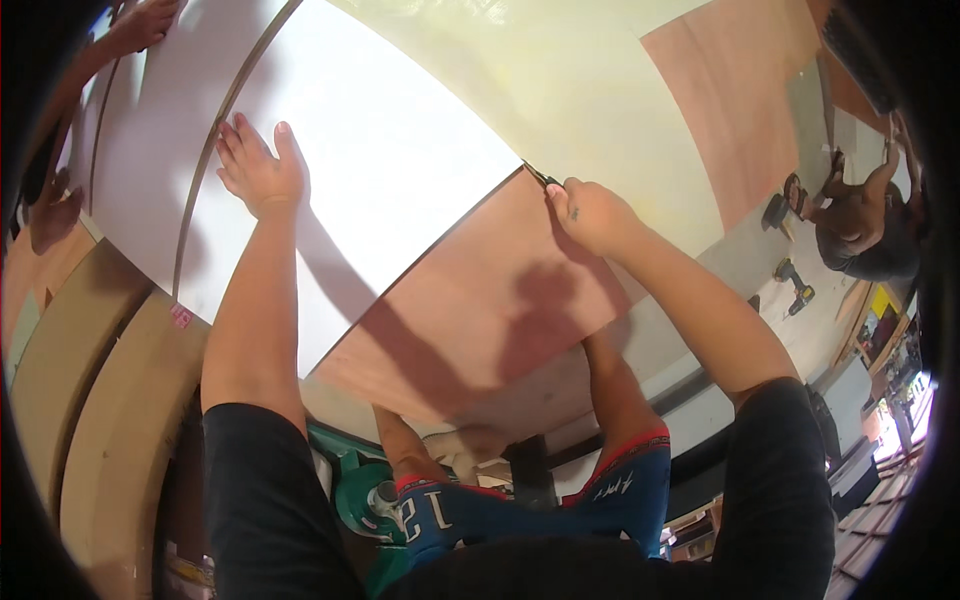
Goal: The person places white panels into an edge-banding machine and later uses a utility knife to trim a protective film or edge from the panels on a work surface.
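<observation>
A white sheet (400,130) lies over a reddish-brown wooden board (470,300), its near edge running slantwise across the board. My left hand (262,172) rests flat on the sheet with fingers spread, close to a curved dark strip (235,85) along the sheet's left side. My right hand (590,215) is closed around a slim dark knife-like tool (541,177). The tool's tip is at the sheet's right corner, where white sheet, brown board and a pale yellowish sheet (560,80) meet. The fingers partly hide the tool, so its exact kind is unclear.
At the upper left is another person's hand (148,25). A second person (865,215) crouches at the right, near a cordless drill (794,287). Curved-looking brown boards (130,400) lie at the lower left. A green machine (362,490) stands below the board.
</observation>
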Available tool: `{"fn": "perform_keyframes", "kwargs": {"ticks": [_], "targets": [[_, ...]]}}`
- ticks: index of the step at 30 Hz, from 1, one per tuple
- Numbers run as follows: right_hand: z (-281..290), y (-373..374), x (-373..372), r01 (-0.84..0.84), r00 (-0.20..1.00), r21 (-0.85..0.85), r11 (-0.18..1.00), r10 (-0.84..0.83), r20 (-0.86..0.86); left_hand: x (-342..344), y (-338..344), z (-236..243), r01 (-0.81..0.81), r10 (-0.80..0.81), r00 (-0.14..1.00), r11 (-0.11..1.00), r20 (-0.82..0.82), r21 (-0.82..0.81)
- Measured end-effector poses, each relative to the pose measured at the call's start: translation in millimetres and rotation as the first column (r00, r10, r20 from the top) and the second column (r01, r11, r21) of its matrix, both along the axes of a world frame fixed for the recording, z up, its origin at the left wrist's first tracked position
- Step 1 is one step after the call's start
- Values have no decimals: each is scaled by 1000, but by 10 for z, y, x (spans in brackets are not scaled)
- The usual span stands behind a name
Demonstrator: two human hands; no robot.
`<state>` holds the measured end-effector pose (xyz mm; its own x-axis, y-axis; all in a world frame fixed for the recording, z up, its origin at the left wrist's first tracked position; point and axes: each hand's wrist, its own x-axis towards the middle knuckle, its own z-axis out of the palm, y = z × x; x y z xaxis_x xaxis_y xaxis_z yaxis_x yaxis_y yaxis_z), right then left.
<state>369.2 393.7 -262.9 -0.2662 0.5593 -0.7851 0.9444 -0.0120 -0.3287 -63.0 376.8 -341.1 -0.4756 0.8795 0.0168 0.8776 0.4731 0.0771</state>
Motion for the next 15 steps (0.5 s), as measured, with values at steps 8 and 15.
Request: {"fn": "perform_keyframes", "kwargs": {"ticks": [8,15], "targets": [[-5,-150,121,6,1000,-29,1000,-6,7,36,39,-10,-19,18,998,1000,64,22],[154,28,169,235,955,-108,966,-250,-161,56,6,55,-34,36,998,999,55,-40]]}}
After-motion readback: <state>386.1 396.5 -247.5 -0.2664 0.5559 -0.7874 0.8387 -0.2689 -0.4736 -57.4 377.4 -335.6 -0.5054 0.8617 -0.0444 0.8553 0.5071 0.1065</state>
